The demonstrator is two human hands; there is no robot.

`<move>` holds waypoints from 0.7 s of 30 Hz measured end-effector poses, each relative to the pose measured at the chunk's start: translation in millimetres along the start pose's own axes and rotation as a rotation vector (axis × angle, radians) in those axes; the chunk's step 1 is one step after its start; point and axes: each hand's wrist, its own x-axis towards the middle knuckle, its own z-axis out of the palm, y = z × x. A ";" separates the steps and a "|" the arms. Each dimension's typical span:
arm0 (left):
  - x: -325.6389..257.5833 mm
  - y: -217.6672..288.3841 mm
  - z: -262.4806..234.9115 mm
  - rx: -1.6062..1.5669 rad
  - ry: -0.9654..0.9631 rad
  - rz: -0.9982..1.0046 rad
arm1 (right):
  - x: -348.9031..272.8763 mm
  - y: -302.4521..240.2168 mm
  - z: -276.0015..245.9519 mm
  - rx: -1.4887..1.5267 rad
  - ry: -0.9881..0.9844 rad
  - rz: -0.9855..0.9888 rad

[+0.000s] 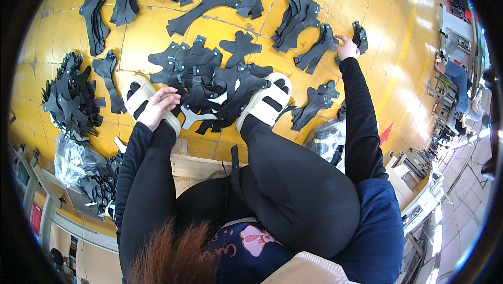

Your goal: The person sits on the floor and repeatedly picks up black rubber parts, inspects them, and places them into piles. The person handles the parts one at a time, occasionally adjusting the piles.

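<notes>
My left hand [160, 107] is just above the inner edge of the left cream sandal [137, 91], its fingers loosely stretched toward a pile of black cut-out pieces [196, 69]. I see nothing held in it. Out to the far right reaches my right hand [347, 49], fingers apart, between a fanned stack of black pieces [317, 48] and a smaller black stack [360, 36]. Its fingertips are close to both stacks; whether they touch is unclear. Between my feet, black pieces overlap, with a white-faced piece [196, 118] among them.
More black stacks lie across the yellow tiled floor [152, 27]. A dense heap [70, 93] sits at the left, above a clear plastic bag [76, 158]. Another plastic bag [327, 140] is beside my right leg. Machines and a person in jeans [458, 82] appear at far right.
</notes>
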 end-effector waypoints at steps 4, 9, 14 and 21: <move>0.5 -1.9 -1.0 -0.009 -0.010 0.003 | -8.7 -5.7 2.5 0.011 0.005 -0.016; -0.1 3.5 3.5 -0.011 -0.013 0.001 | -10.2 -19.6 3.4 0.177 0.005 -0.060; -0.6 -0.9 0.4 -0.015 -0.002 0.000 | -6.8 -51.3 -10.6 0.192 0.015 -0.145; -5.1 1.1 0.1 -0.002 0.015 -0.001 | 39.0 -79.0 -2.6 0.220 -0.065 -0.065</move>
